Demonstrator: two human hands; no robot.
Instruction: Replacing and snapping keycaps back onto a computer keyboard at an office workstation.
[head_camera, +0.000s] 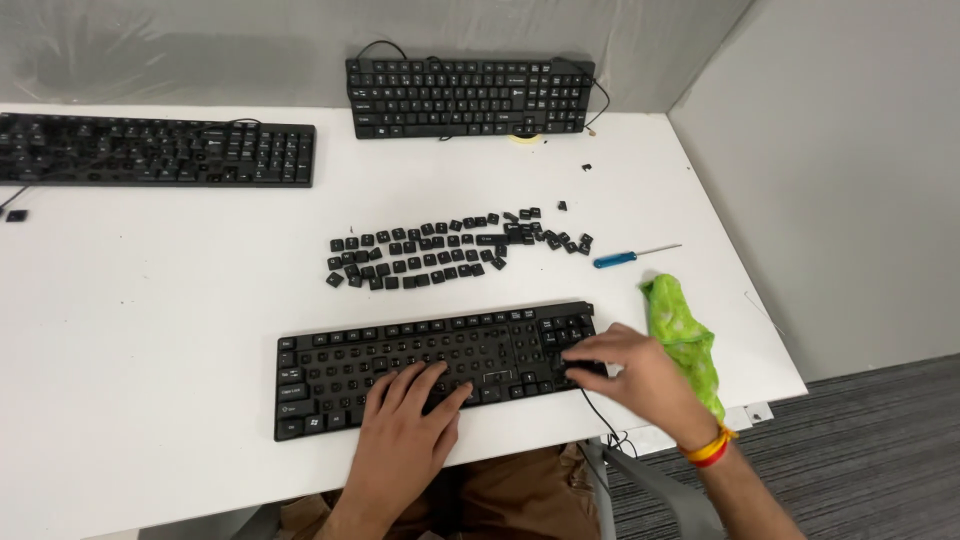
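I see my left hand (405, 425) lying flat, grip released, on the stripped black keyboard (437, 362) at the tabletop's (150, 300) near edge. My right hand (635, 375) presses its right end, grasping nothing. Loose keycaps (440, 250) lie beyond.

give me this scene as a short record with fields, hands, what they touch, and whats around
left hand: left hand flat on the near keyboard, fingers spread
right hand: right hand on that keyboard's right end
keyboard state: most keycaps off
loose keycaps: loose keycaps on the white table behind it
tools: blue-handled screwdriver, green cloth at right
other keyboards: back keyboard, left keyboard
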